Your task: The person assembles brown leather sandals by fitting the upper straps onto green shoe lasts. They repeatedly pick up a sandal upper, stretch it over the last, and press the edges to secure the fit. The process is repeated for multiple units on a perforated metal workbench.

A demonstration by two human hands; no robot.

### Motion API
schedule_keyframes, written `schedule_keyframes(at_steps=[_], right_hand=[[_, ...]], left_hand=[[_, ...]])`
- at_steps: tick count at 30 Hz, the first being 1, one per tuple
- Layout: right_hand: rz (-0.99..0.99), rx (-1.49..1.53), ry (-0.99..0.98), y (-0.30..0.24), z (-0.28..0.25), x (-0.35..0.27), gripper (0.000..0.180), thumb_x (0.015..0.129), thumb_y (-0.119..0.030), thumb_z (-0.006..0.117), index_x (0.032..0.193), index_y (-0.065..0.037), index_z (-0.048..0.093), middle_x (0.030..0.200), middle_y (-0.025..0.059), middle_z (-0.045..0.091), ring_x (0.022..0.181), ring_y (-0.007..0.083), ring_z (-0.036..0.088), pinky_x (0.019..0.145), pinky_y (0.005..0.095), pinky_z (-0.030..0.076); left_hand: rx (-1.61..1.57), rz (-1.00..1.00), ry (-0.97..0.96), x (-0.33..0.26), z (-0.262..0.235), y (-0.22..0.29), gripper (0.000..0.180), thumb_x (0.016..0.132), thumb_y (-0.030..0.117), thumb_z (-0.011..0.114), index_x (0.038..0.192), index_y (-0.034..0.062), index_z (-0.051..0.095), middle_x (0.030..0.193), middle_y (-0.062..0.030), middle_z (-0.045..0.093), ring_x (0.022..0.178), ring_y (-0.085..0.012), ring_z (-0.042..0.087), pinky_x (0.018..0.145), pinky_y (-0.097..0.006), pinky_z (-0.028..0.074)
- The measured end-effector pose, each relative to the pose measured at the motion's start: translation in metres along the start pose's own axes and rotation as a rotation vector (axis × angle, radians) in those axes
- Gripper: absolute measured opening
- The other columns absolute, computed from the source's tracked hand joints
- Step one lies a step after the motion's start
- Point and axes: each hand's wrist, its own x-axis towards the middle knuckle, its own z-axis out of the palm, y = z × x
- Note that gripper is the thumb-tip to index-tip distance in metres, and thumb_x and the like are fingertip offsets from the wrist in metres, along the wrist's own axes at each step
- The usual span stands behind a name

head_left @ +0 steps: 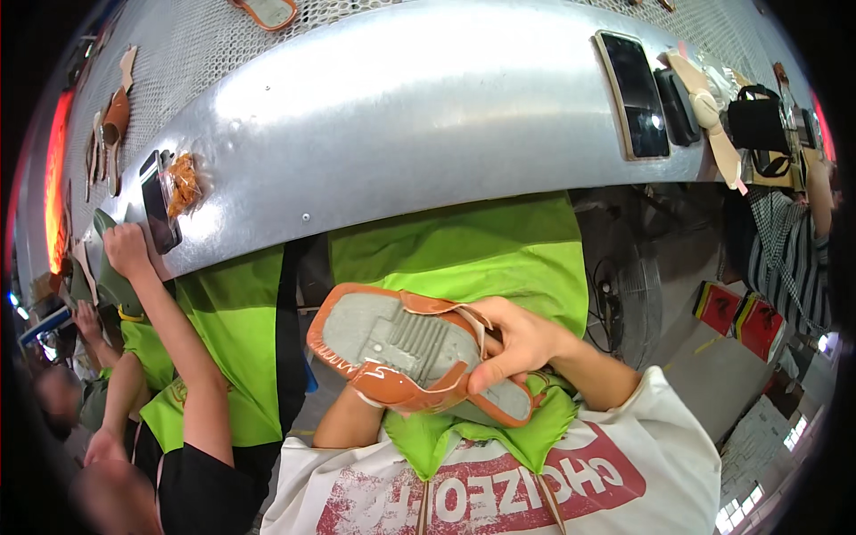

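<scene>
Before my chest is a brown sandal, tilted, with its grey, ribbed face toward me. Brown straps run along both of its sides, and pale marks show near its lower left edge. My right hand is closed on the sandal's right part, its thumb pressed on the near brown strap. Up behind the sandal goes my left forearm; the left hand is hidden there, so its fingers do not show. Below the sandal lies the green apron over my white shirt.
Ahead curves a metal table beside a perforated conveyor. It bears a phone, another phone, a bag of brown pieces and loose pale straps. At left, a co-worker's hand touches a green piece. A fan stands right.
</scene>
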Motion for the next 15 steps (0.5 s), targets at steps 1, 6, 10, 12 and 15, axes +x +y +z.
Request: schedule_keyframes(at_steps=[1, 6, 10, 12, 15], right_hand=[[-0.074, 0.009, 0.030, 0.004, 0.001, -0.003, 0.069, 0.071, -0.032, 0.086, 0.125, 0.002, 0.058, 0.084, 0.0090, 0.058, 0.069, 0.0151, 0.060, 0.056, 0.0281, 0.045], [-0.395, -0.423, 0.448, 0.006, 0.013, -0.020, 0.054, 0.070, -0.031, 0.084, 0.105, 0.005, 0.064, 0.094, 0.0134, 0.062, 0.090, 0.0262, 0.057, 0.086, 0.0375, 0.042], [-0.367, -0.716, 0.616, 0.001, 0.023, -0.024, 0.053, 0.075, -0.036, 0.079, 0.103, 0.005, 0.061, 0.099, 0.0160, 0.061, 0.094, 0.0291, 0.057, 0.091, 0.0360, 0.039], [-0.412, -0.538, 0.613, 0.001, 0.021, -0.025, 0.053, 0.084, -0.041, 0.068, 0.109, 0.004, 0.058, 0.105, 0.0149, 0.059, 0.100, 0.0266, 0.055, 0.094, 0.0359, 0.038], [-0.407, 0.036, 0.589, 0.015, 0.016, -0.021, 0.056, 0.098, -0.045, 0.046, 0.125, 0.004, 0.049, 0.122, 0.0128, 0.054, 0.113, 0.0226, 0.051, 0.101, 0.0362, 0.036]], left_hand=[[0.010, -0.031, -0.030, 0.006, -0.004, -0.001, 0.097, 0.071, 0.037, 0.071, 0.149, -0.0020, 0.027, 0.145, -0.0202, 0.042, 0.134, -0.0341, 0.043, 0.109, -0.046, 0.038], [0.045, -0.110, -0.127, 0.022, -0.004, 0.021, 0.097, 0.074, 0.040, 0.070, 0.149, -0.0019, 0.025, 0.146, -0.0201, 0.042, 0.134, -0.0343, 0.042, 0.110, -0.046, 0.036], [0.078, 0.023, 0.208, 0.029, 0.052, 0.023, 0.078, 0.097, 0.060, 0.031, 0.145, -0.0003, 0.035, 0.138, -0.0168, 0.051, 0.122, -0.0317, 0.055, 0.105, -0.044, 0.042], [-0.020, 0.071, 0.370, 0.037, 0.069, 0.014, 0.071, 0.099, 0.057, 0.027, 0.140, 0.0004, 0.043, 0.132, -0.0143, 0.057, 0.118, -0.0279, 0.058, 0.103, -0.041, 0.044], [-0.181, 0.105, 0.378, 0.045, 0.085, 0.010, 0.065, 0.101, 0.053, 0.025, 0.130, 0.0020, 0.054, 0.122, -0.0112, 0.064, 0.112, -0.0227, 0.062, 0.100, -0.038, 0.047]])
